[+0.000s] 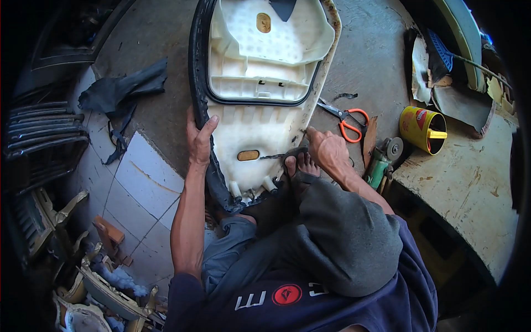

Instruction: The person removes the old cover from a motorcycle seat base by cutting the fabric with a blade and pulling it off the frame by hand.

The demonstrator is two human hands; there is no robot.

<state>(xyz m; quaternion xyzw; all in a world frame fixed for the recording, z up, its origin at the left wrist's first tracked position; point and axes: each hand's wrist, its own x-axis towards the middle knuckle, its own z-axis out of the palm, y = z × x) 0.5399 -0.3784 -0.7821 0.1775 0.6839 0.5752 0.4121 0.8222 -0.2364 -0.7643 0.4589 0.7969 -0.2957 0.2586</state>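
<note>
A motorcycle seat (pixel 276 122) lies with its off-white plastic base up, between my legs and the floor ahead. Black cover material (pixel 200 72) wraps over its left edge and near end, while the right rim shows bare plastic with dark marks. My left hand (pixel 199 137) grips the left edge, thumb on top and fingers underneath. On the right edge, my right hand (pixel 327 152) is closed, its fingertips at the rim; what they pinch is hidden. Orange-handled scissors (pixel 345 117) lie on the floor just beyond my right hand, blades toward the seat.
A green angle grinder (pixel 381 160) and a yellow can (pixel 423 130) stand at the right, near a worn board (pixel 459 182). Black material scraps (pixel 124 88) lie on the left. Stacked dark frames (pixel 47 135) and ornate furniture pieces (pixel 105 288) crowd the far left.
</note>
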